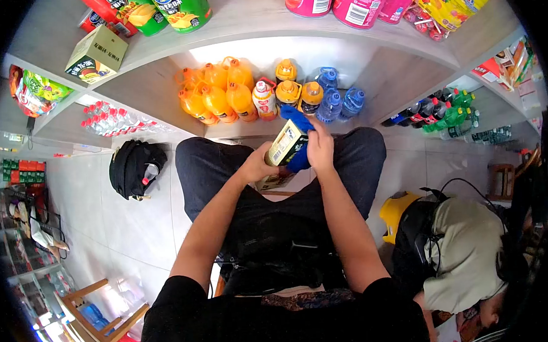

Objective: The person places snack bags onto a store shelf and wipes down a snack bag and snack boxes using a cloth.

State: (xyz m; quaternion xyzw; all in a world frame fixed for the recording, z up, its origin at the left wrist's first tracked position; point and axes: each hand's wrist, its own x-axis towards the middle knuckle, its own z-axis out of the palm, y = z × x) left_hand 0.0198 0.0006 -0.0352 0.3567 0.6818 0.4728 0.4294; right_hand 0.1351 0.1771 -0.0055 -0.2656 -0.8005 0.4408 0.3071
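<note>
Between my knees, a small cream and dark printed box (285, 144) is held tilted in front of the shelf. My left hand (258, 164) grips its lower left side, thumb along the edge. On the box's right, my right hand (320, 146) is closed around a blue cloth (298, 159) and presses it to the box. More of the cloth sticks out above the box's top end. My right fingers are partly hidden behind the cloth and box. Beneath my hands, another printed box (273, 182) shows in part; most of it is hidden.
Ahead, a low shelf holds orange drink bottles (219, 100) and blue bottles (332, 104). Cans and a similar box (97, 54) stand on the shelf above. A black backpack (136, 169) lies on the floor to the left. Another person (464, 251) is close on the right.
</note>
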